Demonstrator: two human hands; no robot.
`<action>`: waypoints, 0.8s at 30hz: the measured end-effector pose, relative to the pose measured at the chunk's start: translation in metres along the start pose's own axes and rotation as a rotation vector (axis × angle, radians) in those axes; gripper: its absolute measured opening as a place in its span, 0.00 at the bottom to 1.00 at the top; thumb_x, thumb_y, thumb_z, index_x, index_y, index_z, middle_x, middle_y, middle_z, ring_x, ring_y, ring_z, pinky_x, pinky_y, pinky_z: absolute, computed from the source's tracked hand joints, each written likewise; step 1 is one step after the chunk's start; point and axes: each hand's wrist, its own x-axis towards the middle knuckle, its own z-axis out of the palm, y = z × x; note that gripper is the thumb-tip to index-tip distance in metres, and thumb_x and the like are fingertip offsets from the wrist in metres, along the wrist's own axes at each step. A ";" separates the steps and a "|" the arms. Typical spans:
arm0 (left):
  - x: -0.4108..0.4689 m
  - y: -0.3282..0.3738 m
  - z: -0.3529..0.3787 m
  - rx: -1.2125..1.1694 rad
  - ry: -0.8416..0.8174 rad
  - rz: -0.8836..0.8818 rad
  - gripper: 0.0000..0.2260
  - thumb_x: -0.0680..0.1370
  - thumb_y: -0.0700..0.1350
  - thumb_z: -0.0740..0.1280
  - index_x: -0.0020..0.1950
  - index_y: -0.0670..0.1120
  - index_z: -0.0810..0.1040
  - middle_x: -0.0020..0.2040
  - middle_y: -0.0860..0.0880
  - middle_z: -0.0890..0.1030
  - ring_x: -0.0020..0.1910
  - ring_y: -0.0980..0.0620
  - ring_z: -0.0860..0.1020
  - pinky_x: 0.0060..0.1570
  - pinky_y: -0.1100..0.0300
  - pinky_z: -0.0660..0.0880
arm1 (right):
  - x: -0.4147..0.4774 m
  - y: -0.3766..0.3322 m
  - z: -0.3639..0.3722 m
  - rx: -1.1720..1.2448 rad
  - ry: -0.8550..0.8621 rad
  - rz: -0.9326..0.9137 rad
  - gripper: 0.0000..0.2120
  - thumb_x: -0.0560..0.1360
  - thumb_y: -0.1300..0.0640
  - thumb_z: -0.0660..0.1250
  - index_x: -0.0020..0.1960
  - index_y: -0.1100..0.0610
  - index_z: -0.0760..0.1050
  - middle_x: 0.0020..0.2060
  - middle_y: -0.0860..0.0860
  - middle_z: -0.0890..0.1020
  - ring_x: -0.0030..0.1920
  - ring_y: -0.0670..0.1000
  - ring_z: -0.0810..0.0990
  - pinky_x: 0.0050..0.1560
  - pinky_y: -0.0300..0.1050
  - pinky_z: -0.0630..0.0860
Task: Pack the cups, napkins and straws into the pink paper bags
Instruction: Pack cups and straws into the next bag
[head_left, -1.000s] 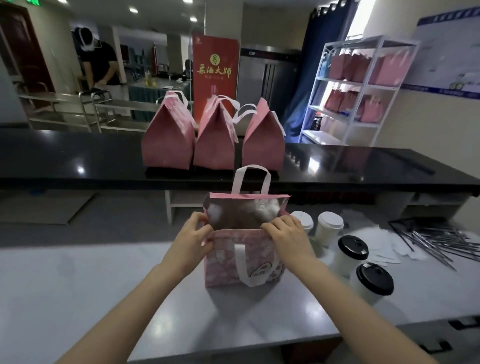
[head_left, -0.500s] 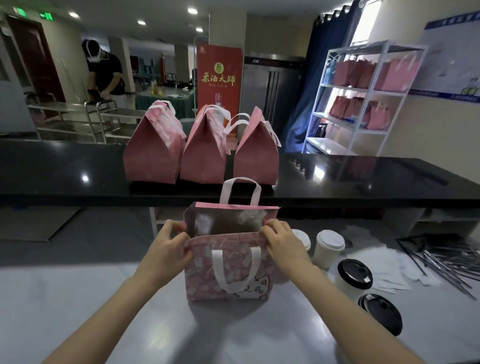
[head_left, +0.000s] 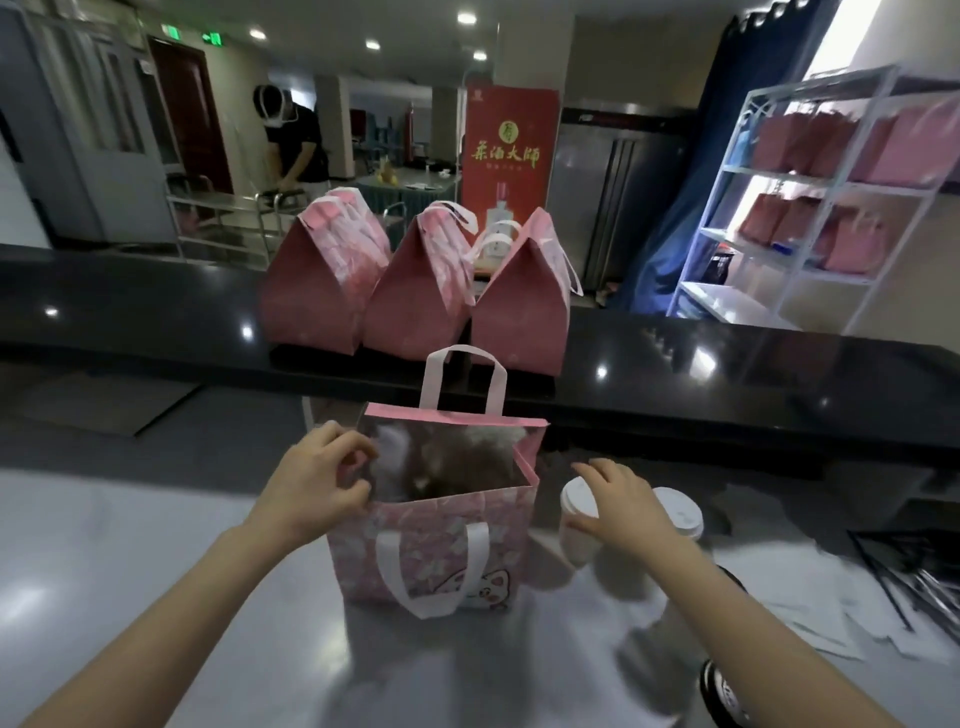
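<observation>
Head view: is looking down on an open pink bag (head_left: 431, 545) standing on the grey table (head_left: 130, 545).
Left hand (head_left: 311, 483): is still pinching the bag's left rim, fingers curled on the paper, keeping the mouth wide.
Right hand (head_left: 618, 509): is no longer holding the bag's right rim; it is now arching over a cup (head_left: 574, 540) just right of the bag, fingers spread wide. Blur is hiding whether it is touching yet.
Other cups: a second cup (head_left: 680, 514) is standing further right of the bag; a black-lid cup (head_left: 722, 686) is sitting right of the bag, nearer the person.
Napkins (head_left: 831, 623) and straws (head_left: 914, 571): are lying well right of the bag.
Closed bags (head_left: 415, 291): three are standing behind the bag on the black counter (head_left: 156, 312).
Meaning: the opening step is looking finished and loading is probably beginning with this cup; the bag's inside is too blurred to judge.
</observation>
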 end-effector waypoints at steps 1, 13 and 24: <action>-0.005 0.004 -0.003 0.024 -0.020 0.013 0.16 0.66 0.54 0.65 0.52 0.53 0.79 0.47 0.56 0.71 0.47 0.55 0.72 0.46 0.60 0.73 | 0.003 0.006 0.005 -0.028 -0.050 0.000 0.36 0.73 0.38 0.66 0.76 0.49 0.58 0.73 0.52 0.63 0.71 0.55 0.64 0.68 0.49 0.63; -0.060 0.040 -0.020 0.385 -0.291 0.040 0.43 0.65 0.64 0.67 0.76 0.62 0.51 0.78 0.59 0.43 0.76 0.54 0.35 0.74 0.42 0.48 | 0.036 0.035 0.029 -0.103 -0.270 -0.112 0.36 0.71 0.44 0.67 0.76 0.42 0.56 0.69 0.54 0.64 0.67 0.58 0.68 0.70 0.56 0.61; -0.064 0.052 -0.009 0.242 -0.331 0.022 0.48 0.64 0.69 0.68 0.77 0.62 0.45 0.76 0.59 0.33 0.73 0.57 0.28 0.73 0.48 0.52 | -0.042 0.033 -0.012 0.303 0.075 -0.075 0.41 0.62 0.46 0.75 0.72 0.46 0.65 0.67 0.49 0.62 0.66 0.54 0.65 0.59 0.49 0.73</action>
